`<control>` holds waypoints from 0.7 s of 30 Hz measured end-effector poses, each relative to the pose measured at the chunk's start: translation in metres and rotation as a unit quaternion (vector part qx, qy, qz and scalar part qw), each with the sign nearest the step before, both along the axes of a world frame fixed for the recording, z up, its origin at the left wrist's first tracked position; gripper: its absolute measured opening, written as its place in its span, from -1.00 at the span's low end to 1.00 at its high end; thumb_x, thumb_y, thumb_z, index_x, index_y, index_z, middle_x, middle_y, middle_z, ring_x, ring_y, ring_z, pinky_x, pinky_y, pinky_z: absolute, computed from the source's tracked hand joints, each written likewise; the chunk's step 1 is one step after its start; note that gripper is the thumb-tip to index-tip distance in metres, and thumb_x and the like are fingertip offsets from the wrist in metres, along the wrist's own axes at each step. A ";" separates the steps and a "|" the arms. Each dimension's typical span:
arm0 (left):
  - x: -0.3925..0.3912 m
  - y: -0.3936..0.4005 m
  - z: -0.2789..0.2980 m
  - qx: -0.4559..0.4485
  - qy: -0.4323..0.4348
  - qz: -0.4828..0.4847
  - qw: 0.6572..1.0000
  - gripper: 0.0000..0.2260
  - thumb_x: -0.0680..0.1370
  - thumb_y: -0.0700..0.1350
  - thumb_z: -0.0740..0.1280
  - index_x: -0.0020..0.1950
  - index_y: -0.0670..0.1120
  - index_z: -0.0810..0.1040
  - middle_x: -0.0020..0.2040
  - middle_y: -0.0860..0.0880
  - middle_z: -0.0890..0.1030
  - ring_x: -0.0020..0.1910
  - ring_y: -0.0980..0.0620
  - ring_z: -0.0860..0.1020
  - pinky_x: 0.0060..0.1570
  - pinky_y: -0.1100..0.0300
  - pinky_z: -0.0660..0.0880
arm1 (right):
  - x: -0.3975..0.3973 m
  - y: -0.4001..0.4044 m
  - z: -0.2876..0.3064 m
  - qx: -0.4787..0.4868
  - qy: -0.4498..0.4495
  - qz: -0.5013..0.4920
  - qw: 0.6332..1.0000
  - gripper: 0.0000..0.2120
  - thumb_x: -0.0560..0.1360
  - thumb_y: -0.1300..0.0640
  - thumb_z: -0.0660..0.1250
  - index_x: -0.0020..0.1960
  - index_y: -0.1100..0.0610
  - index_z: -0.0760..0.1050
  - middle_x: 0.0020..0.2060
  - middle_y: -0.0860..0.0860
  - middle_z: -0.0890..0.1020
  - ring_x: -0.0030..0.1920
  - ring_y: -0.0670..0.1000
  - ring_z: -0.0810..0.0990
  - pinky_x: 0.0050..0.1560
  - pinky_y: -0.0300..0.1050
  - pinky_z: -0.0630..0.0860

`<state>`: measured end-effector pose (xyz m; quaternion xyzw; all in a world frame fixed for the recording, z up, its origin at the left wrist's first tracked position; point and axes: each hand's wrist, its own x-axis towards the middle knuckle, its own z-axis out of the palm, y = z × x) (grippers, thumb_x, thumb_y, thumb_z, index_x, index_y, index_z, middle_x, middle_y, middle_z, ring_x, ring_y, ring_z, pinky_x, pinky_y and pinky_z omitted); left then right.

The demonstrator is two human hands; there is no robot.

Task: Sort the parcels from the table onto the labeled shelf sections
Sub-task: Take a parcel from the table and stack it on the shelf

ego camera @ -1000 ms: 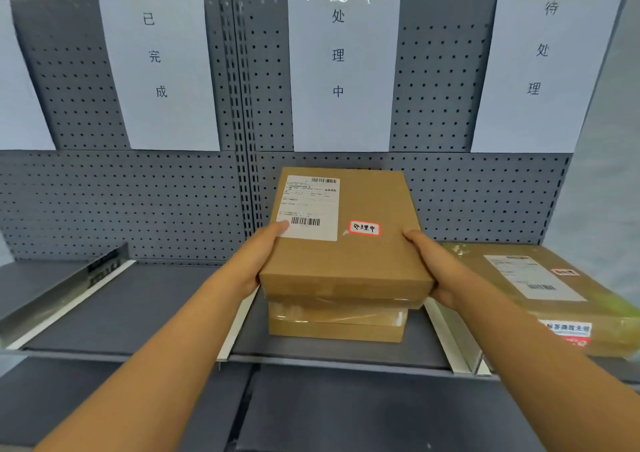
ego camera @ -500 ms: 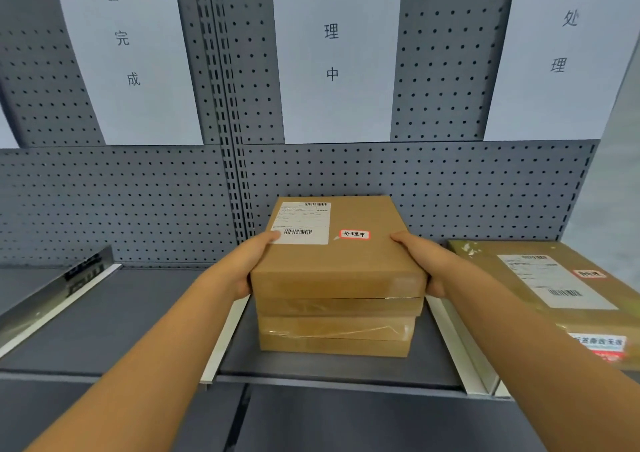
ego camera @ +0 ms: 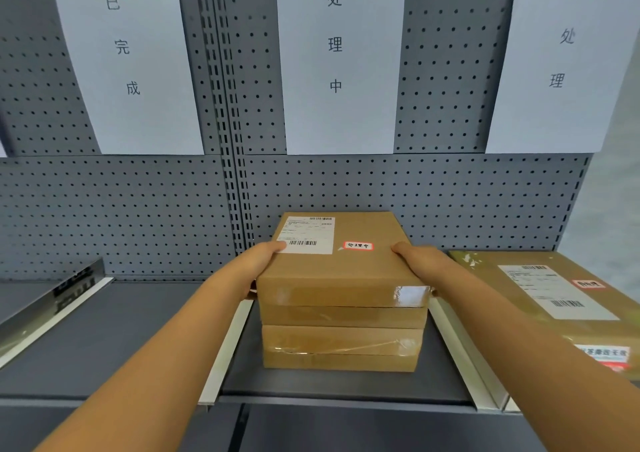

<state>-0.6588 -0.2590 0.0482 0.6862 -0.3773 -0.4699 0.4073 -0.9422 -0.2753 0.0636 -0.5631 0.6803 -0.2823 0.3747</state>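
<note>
Now the left hand [ego camera: 258, 264] and the right hand [ego camera: 420, 263] grip the sides of the top parcel [ego camera: 341, 268], which lies on the lower parcel [ego camera: 341, 346] in the middle section of the shelf [ego camera: 346, 387], under the middle paper sign [ego camera: 337, 60].

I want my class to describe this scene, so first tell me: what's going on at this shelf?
A person is sorting parcels. Both hands, left hand and right hand, grip the sides of a brown box with a red-edged sticker, setting it on top of another box in the middle shelf section, under the middle paper sign. A larger parcel lies in the right section. The visible part of the left section holds no parcel.
</note>
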 end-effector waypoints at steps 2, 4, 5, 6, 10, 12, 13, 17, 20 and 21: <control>-0.001 0.000 0.004 -0.051 -0.097 0.022 0.994 -0.62 0.59 0.11 0.28 0.28 -0.12 0.49 0.12 -0.13 0.62 0.08 -0.12 0.60 0.06 0.04 0.55 | 0.006 0.004 0.005 -0.129 0.168 -0.023 0.977 -0.50 0.56 -0.08 0.21 0.40 0.16 0.33 0.21 0.17 0.50 0.16 0.19 0.50 0.11 0.02 0.45; 0.001 0.007 0.010 -0.128 -0.205 0.048 0.969 -0.64 0.61 0.07 0.24 0.32 -0.11 0.47 0.17 -0.09 0.58 0.08 -0.07 0.56 -0.04 0.12 0.48 | 0.019 0.013 0.012 -0.249 0.266 -0.011 0.931 -0.51 0.54 -0.02 0.22 0.43 0.09 0.31 0.30 0.14 0.47 0.27 0.20 0.44 0.23 0.08 0.39; 0.003 0.015 0.015 -0.160 -0.247 0.052 0.954 -0.62 0.62 0.08 0.23 0.35 -0.09 0.45 0.19 -0.07 0.57 0.07 -0.05 0.54 -0.08 0.14 0.45 | 0.028 0.017 0.016 -0.291 0.269 0.025 0.918 -0.53 0.55 0.01 0.23 0.43 0.07 0.31 0.31 0.12 0.47 0.29 0.18 0.42 0.27 0.08 0.36; 0.006 0.024 0.019 -0.185 -0.301 0.052 0.934 -0.60 0.62 0.09 0.22 0.39 -0.07 0.43 0.22 -0.06 0.55 0.09 -0.05 0.53 -0.06 0.14 0.42 | 0.040 0.022 0.021 -0.321 0.261 0.079 0.907 -0.54 0.56 0.03 0.23 0.44 0.07 0.31 0.31 0.10 0.47 0.30 0.16 0.40 0.29 0.07 0.36; 0.033 0.071 0.031 -0.205 -0.588 0.042 0.782 -0.58 0.64 0.05 0.19 0.46 -0.07 0.35 0.34 -0.12 0.48 0.29 -0.13 0.44 0.17 -0.01 0.44 | 0.102 0.043 0.032 -0.398 0.256 0.276 0.837 -0.57 0.58 0.06 0.23 0.43 0.07 0.33 0.28 0.06 0.48 0.29 0.11 0.42 0.25 0.01 0.41; 0.051 0.104 0.031 -0.166 -0.660 0.048 0.731 -0.59 0.64 0.04 0.16 0.46 -0.08 0.33 0.32 -0.10 0.47 0.27 -0.13 0.43 0.18 0.00 0.41 | 0.139 0.055 0.031 -0.423 0.248 0.336 0.805 -0.58 0.59 0.08 0.22 0.43 0.08 0.34 0.28 0.07 0.48 0.28 0.13 0.43 0.25 0.04 0.42; 0.060 0.123 0.029 -0.144 -0.678 0.054 0.719 -0.60 0.64 0.03 0.15 0.46 -0.07 0.32 0.32 -0.08 0.47 0.27 -0.12 0.43 0.19 0.01 0.39 | 0.157 0.062 0.028 -0.434 0.253 0.361 0.786 -0.60 0.59 0.08 0.21 0.42 0.09 0.35 0.26 0.08 0.48 0.27 0.13 0.43 0.24 0.04 0.42; 0.102 0.215 0.011 -0.042 -0.723 0.092 0.683 -0.61 0.63 0.01 0.14 0.43 -0.05 0.33 0.28 -0.06 0.49 0.23 -0.11 0.45 0.19 0.04 0.36 | 0.225 0.101 0.005 -0.455 0.253 0.450 0.725 -0.64 0.62 0.07 0.18 0.40 0.10 0.34 0.26 0.06 0.48 0.25 0.14 0.43 0.25 0.05 0.41; 0.130 0.291 0.003 0.035 -0.732 0.127 0.668 -0.62 0.63 0.02 0.14 0.43 -0.03 0.34 0.26 -0.06 0.50 0.22 -0.12 0.45 0.19 0.05 0.35 | 0.272 0.146 -0.012 -0.465 0.230 0.503 0.692 -0.58 0.62 0.07 0.18 0.46 0.08 0.31 0.30 0.06 0.47 0.28 0.13 0.42 0.29 0.05 0.38; 0.138 0.316 0.002 0.056 -0.733 0.139 0.664 -0.63 0.63 0.02 0.14 0.43 -0.03 0.34 0.26 -0.06 0.50 0.22 -0.12 0.45 0.19 0.04 0.35 | 0.287 0.163 -0.016 -0.469 0.219 0.518 0.681 -0.59 0.61 0.07 0.18 0.45 0.08 0.32 0.30 0.06 0.47 0.27 0.13 0.42 0.29 0.05 0.38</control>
